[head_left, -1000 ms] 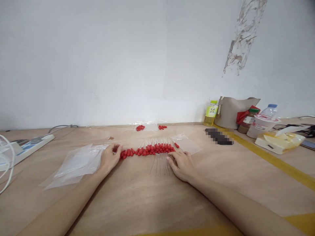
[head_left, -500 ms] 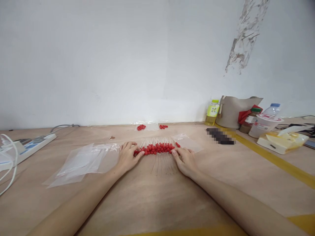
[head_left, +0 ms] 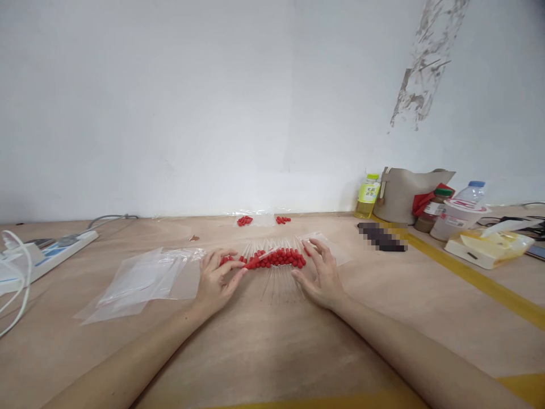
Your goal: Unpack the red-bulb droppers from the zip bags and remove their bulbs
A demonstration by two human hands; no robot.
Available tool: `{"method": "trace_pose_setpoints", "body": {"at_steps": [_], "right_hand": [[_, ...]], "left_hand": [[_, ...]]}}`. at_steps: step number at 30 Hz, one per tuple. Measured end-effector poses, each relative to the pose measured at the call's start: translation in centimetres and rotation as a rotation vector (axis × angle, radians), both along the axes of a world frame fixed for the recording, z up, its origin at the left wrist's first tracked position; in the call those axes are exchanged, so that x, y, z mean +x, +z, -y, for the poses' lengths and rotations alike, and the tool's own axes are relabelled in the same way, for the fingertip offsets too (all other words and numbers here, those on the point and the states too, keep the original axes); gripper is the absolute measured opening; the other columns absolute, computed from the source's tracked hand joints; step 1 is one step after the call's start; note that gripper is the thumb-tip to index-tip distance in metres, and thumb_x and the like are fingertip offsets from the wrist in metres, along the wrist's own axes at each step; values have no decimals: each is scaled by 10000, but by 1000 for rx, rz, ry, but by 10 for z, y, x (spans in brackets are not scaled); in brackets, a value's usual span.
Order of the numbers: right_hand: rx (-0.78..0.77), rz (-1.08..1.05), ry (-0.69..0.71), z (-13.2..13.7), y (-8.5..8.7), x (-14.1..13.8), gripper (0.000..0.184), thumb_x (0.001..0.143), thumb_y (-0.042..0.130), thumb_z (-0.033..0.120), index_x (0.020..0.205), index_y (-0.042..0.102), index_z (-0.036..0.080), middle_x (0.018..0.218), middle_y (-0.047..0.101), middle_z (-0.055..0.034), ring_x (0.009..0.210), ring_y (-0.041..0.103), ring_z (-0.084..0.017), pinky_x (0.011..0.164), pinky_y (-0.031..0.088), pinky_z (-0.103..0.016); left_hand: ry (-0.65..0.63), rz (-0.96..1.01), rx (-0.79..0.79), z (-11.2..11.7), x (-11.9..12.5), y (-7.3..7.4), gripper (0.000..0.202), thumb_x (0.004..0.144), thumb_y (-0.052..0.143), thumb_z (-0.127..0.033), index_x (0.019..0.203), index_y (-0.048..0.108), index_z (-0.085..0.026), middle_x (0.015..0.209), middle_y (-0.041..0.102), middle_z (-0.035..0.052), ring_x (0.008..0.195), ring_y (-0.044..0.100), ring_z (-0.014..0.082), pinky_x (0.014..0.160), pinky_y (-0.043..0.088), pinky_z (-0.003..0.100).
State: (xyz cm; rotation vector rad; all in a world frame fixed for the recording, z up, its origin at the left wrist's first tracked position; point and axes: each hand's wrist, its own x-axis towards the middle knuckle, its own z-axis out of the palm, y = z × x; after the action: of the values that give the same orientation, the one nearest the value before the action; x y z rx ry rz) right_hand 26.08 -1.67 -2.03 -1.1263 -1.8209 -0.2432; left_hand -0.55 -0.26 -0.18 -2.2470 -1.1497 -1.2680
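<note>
Your left hand (head_left: 216,282) pinches one red-tipped stick (head_left: 254,262) at the left end of the red pile (head_left: 287,257); your right hand (head_left: 324,279), thumb and fingers parted, curves by its right end, contact unclear. The pile is too crowded to count. Beyond it lie two small red clusters (head_left: 244,221).

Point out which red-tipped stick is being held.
The red-tipped stick pinched in the left hand; its pale shaft slants across the other sticks, which lie on the table.

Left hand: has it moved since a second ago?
Yes. The left hand has moved right, farther from the power strip and nearer the right hand.
</note>
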Motion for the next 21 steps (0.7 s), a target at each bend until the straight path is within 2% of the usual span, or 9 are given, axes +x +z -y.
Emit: {"method": "trace_pose_setpoints", "body": {"at_steps": [2, 3, 7, 10, 12, 18, 21], "right_hand": [[46, 125, 52, 4, 3, 0, 652, 745, 535, 498, 1293, 360, 191, 1284, 392, -139, 1166, 371, -260, 969, 246, -449], [55, 194, 85, 5, 4, -1, 624, 743, 539, 502, 1277, 390, 215, 1267, 429, -119, 1162, 377, -256, 985, 206, -462], [66, 340, 203, 11, 6, -6, 343, 805, 509, 420, 1120, 548, 291, 1008, 632, -22, 1041, 476, -199, 1008, 98, -476], [59, 345, 225, 11, 4, -10, 213, 843, 478, 336, 1000, 614, 288, 783, 661, 11, 843, 528, -148, 997, 110, -469], [54, 370, 227, 11, 2, -11, 195, 851, 465, 310, 939, 636, 284, 717, 640, 14, 774, 514, -136, 982, 142, -462], [50, 414, 227, 14, 2, -15, 210, 863, 431, 296, 897, 635, 263, 712, 596, 2, 767, 493, -137, 950, 204, -431], [52, 424, 235, 16, 2, -17, 201, 865, 430, 296, 887, 626, 255, 718, 589, 7, 764, 491, -133, 946, 207, -416]], "left_hand": [[-99, -71, -4, 6, 5, 0, 111, 775, 560, -279, 815, 655, -237, 979, 585, 44, 946, 507, 203, 855, 348, 377], [-138, -102, -4, 9, 8, 0, 110, 778, 559, -272, 824, 655, -243, 979, 588, 43, 950, 504, 201, 853, 351, 376], [-213, -160, 22, 17, 19, 0, 98, 779, 565, -268, 795, 659, -247, 951, 608, 42, 946, 501, 201, 848, 360, 385], [-256, -177, 39, 19, 22, -1, 85, 777, 570, -255, 797, 653, -252, 918, 624, 34, 924, 515, 189, 839, 371, 380], [-277, -191, 39, 20, 23, -3, 80, 776, 570, -251, 800, 646, -253, 929, 624, 35, 929, 520, 188, 837, 376, 380], [-271, -232, -89, 23, 30, -5, 290, 787, 547, -304, 1067, 583, -235, 1234, 472, 97, 1118, 423, 244, 927, 336, 440], [-298, -268, -147, 23, 36, -5, 205, 807, 525, -315, 974, 627, -254, 1165, 529, 64, 1076, 450, 231, 901, 354, 420]]}}
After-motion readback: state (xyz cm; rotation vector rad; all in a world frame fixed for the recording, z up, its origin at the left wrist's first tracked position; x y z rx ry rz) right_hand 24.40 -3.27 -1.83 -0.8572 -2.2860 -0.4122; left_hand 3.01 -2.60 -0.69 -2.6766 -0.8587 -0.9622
